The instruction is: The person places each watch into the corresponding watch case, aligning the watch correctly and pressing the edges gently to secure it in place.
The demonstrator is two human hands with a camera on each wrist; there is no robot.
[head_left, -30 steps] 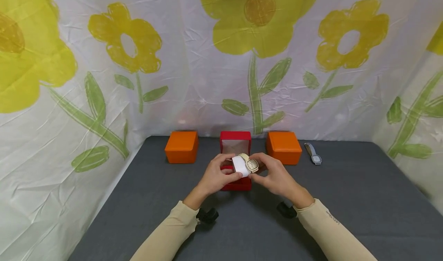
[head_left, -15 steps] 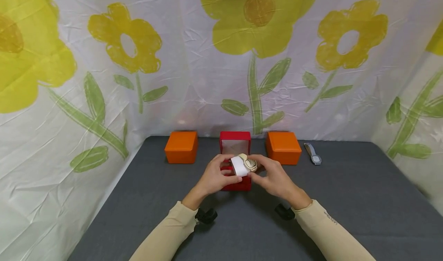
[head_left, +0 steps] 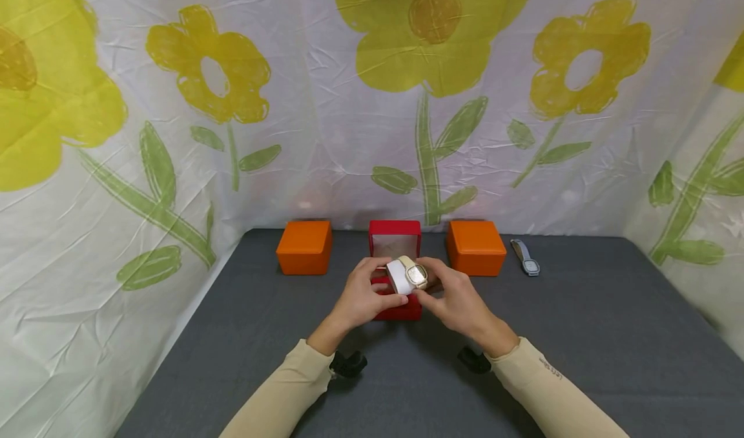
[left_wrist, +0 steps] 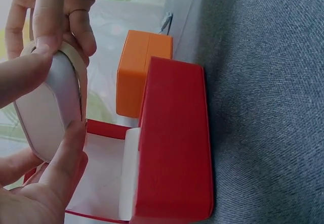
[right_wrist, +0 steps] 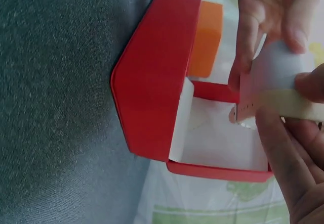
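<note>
A white watch cushion is held between the fingers and thumb of my left hand, above an open red box. A cream-strapped wristwatch with a gold-rimmed, squarish face is on the cushion's right part. My right hand pinches the watch and that end of the cushion. From the left wrist, the strap is seen running round the cushion's far end. In the right wrist view the strap lies against the cushion; the watch face is hidden there.
Two closed orange boxes stand at the back, one left and one right of the red box. Right of these lies a second watch with a pale strap. A dark grey cloth covers the table, with a flower-patterned curtain behind.
The watch has shifted slightly left along the cushion, and its face has turned. My right hand has moved a little left with it. My left hand has stayed nearly in place.
</note>
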